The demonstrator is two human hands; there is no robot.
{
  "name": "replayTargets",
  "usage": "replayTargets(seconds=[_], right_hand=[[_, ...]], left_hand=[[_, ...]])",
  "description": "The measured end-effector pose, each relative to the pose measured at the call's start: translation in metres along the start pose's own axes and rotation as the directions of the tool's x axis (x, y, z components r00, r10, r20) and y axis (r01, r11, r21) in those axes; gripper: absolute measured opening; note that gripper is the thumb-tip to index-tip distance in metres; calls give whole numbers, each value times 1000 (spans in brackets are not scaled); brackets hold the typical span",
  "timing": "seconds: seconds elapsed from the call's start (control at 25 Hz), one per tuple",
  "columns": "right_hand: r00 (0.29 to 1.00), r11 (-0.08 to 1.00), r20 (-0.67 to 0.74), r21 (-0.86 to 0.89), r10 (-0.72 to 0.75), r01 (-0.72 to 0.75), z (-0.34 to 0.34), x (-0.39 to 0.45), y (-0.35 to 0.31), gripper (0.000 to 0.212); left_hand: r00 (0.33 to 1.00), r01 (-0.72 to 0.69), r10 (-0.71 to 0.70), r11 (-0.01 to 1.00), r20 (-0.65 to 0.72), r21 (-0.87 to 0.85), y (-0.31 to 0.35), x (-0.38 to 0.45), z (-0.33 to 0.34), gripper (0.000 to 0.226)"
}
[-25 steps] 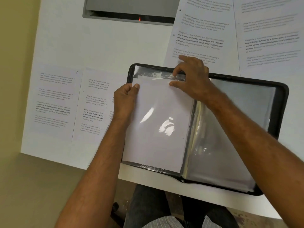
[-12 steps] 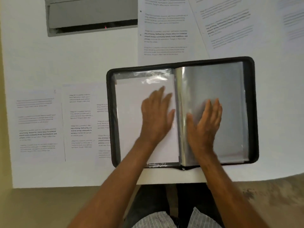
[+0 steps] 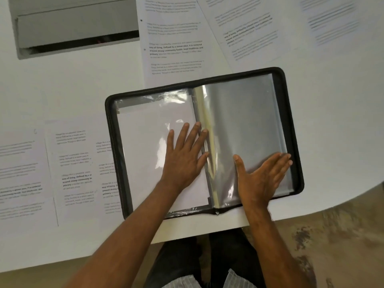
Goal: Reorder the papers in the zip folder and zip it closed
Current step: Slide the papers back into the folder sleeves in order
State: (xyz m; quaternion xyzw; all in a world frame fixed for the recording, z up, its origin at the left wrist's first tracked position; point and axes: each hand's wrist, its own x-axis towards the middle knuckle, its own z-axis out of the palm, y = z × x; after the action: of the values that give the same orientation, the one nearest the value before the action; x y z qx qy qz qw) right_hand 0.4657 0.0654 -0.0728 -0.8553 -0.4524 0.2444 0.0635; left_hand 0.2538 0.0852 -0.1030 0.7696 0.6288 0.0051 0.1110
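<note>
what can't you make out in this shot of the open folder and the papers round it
- Head view: the text on the loose printed sheets is too small and blurred to read.
- The sheet in the left sleeve of the zip folder shows blank; glare and the left hand cover part.
- The right hand is motion-blurred.
- The sheets at the left are cut off by the edge.

Zip folder (image 3: 291, 125): black matt cloth-like rim; sleeves (image 3: 245, 121) glossy clear plastic; printed sheets (image 3: 174, 48) matt paper.

Printed white paper sheets (image 3: 25, 175) on our left cut by the frame edge, their small text too blurred to read, another white printed sheet (image 3: 107, 173) tucked partly beneath our open black zip folder (image 3: 291, 125), grey box-like unit (image 3: 76, 23) cropped at top.
</note>
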Motion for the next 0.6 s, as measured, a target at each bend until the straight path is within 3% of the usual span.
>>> replayTargets(seconds=[0.2, 0.36, 0.48, 0.6], right_hand=[[996, 995, -11, -32, -92, 92, 1, -1, -2, 111], [987, 987, -36, -17, -160, 159, 2, -3, -7, 91], [977, 978, -66, 13, -205, 206, -2, -1, -15, 83], [982, 976, -51, 114, -180, 185, -14, 9, -26, 97]], left_hand=[[1000, 0, 0, 1000, -28, -10, -2, 0, -2, 63], [991, 23, -43, 987, -126, -159, -6, 10, -15, 50], [931, 147, -240, 936, -273, -321, -42, 46, -32, 38], [801, 342, -548, 750, -243, -567, -94, 99, -56, 38]])
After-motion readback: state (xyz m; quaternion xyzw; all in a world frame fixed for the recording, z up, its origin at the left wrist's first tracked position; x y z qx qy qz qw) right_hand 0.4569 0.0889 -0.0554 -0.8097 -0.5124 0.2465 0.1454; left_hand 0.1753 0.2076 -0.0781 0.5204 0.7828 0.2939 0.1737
